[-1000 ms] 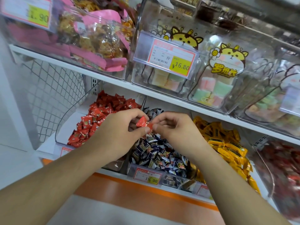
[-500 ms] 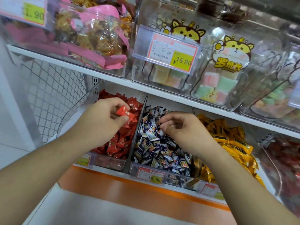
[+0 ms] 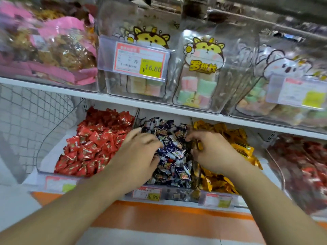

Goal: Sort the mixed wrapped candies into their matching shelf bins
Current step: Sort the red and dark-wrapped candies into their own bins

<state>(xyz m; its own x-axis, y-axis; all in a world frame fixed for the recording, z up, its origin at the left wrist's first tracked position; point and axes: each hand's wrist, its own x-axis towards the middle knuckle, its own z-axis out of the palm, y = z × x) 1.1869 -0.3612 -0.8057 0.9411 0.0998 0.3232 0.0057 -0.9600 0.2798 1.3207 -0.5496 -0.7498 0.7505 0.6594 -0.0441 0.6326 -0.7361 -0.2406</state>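
Head view shows both hands over the middle bin of blue-and-white candies [image 3: 169,152]: the left hand [image 3: 139,156] spread loosely, holding nothing visible; whether the right hand [image 3: 210,152], fingers curled, pinches a wrapper I cannot tell. A red stray [image 3: 170,159] lies among them, so sorting into the red candy bin [image 3: 95,142] looks unfinished.

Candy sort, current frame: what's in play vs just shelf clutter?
In play: left hand, right hand, blue-and-white candies, red candies, yellow candies.
Clutter: marshmallow bags, pink snack bags, 16.80 price tag.
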